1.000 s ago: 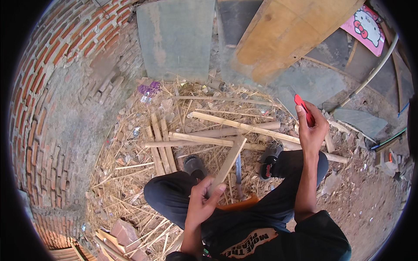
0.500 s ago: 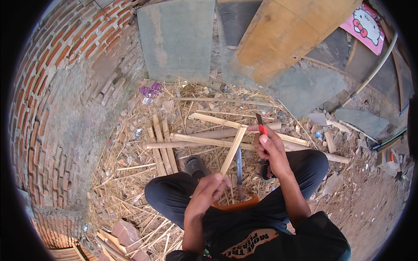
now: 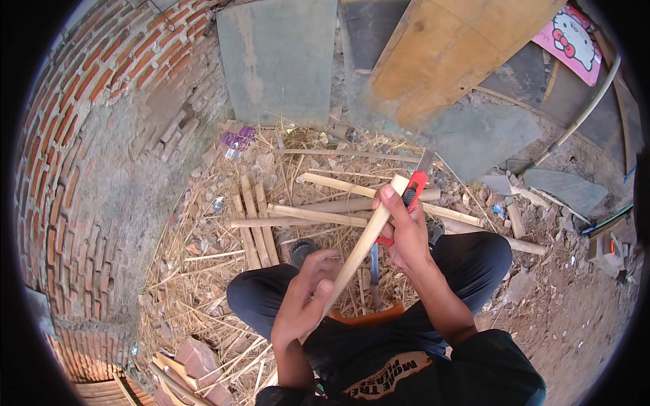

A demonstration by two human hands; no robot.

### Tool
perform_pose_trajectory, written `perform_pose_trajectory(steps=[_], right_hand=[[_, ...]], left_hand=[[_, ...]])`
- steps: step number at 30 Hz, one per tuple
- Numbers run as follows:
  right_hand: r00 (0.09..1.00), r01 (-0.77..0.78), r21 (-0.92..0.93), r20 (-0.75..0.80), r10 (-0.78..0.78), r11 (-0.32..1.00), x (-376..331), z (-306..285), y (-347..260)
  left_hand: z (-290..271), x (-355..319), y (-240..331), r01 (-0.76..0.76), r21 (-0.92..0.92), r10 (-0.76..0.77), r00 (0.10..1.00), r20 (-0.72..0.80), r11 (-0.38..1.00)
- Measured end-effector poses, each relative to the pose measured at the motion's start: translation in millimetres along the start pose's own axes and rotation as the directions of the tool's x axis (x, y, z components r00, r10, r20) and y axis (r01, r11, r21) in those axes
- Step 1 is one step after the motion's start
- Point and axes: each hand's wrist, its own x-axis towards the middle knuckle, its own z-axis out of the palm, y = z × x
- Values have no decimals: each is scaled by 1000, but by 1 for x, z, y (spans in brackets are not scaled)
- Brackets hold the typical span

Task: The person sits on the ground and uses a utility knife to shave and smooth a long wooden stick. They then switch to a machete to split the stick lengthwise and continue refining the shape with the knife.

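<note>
My right hand (image 3: 406, 233) is closed round a red box cutter (image 3: 417, 184), its blade pointing up and away from me. The same hand also grips the upper part of a pale split-bamboo strip (image 3: 365, 240), with the thumb near its far end. This strip slants down to the left toward my lap. At its lower end my left hand (image 3: 308, 291) has its fingers apart, the thumb beside the strip; the fingers are slightly blurred. Between my legs lies a long metal blade (image 3: 374, 265), its lower end near an orange-brown object (image 3: 372, 314).
Bamboo strips and poles (image 3: 325, 215) lie crosswise ahead, beside several short slats (image 3: 256, 223). Straw and rubble cover the ground. A brick wall (image 3: 68, 203) rises at left; sheets and a tan board (image 3: 460, 54) lean at the back. Broken wood and brick (image 3: 196, 365) lie lower left.
My right hand has moved left onto the bamboo strip, still with the box cutter. My left hand has loosened from the strip's lower end and spread its fingers. The strip has shifted up and right.
</note>
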Motion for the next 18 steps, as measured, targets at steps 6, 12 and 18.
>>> perform_pose_trajectory(steps=[6,12,18], right_hand=[[988,138,71,-77,-133,988,21,-29,-34],[953,294,282,-153,-260,913,49,-51,-69],[921,378,262,-200,-333,888,51,-48,-97]], left_hand=[[-85,-66,-21,57,303,-50,998,-31,951],[-85,-69,-9,76,458,-168,972,163,886],[-65,-33,-11,-66,270,-27,945,327,961]])
